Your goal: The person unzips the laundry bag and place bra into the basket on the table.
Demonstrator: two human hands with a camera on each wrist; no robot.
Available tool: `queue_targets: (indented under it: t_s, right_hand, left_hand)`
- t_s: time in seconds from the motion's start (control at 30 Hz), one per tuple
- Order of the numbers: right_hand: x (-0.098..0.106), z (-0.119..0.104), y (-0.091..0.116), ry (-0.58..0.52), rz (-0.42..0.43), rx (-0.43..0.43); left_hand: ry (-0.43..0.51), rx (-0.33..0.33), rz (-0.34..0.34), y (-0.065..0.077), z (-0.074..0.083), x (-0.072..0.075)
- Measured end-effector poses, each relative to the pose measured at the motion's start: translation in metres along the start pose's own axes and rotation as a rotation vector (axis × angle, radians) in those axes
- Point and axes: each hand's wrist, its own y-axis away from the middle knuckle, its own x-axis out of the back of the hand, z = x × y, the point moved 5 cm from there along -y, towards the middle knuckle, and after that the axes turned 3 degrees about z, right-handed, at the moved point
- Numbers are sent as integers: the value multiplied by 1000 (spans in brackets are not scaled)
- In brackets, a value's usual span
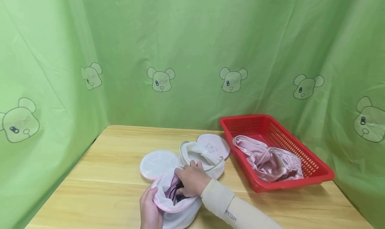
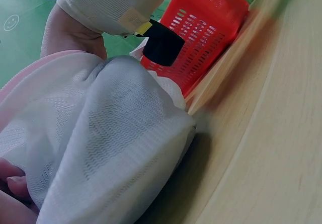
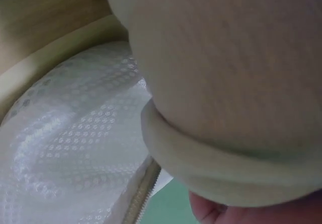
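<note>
A white mesh laundry bag with a pink rim stands at the table's front, its mouth tilted up. My left hand grips the near-left rim, thumb over the edge. My right hand holds the far-right side of the mouth, its thumb inside near a dark garment with thin black straps. Pink cloth also shows inside. In the left wrist view the bag's mesh side bulges above the table. A sleeve fills much of the right wrist view, hiding most of the right hand.
Behind the bag lies a second white mesh bag with a zip, its round lid folded back. Another round white lid lies to the left. A red plastic basket at the right holds pink satiny clothing.
</note>
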Motion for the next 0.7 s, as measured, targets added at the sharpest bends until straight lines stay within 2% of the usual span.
queue_targets:
  t_s: [0.17,0.43,0.6,0.7]
  right_hand:
    - [-1,0,1,-29,-12,-23]
    - [-1,2,0,-159,29,-24]
    - [1,0,-2,-262,57,32]
    - [3,-4,-3,-303,20,88]
  left_hand:
    - [2,-8,4,0,0,-1]
    - [-8,-16,-10,0,0,-1]
    - [13,-14,-50,-1,0,-3]
    - [13,-10,-51,-1,0,-3]
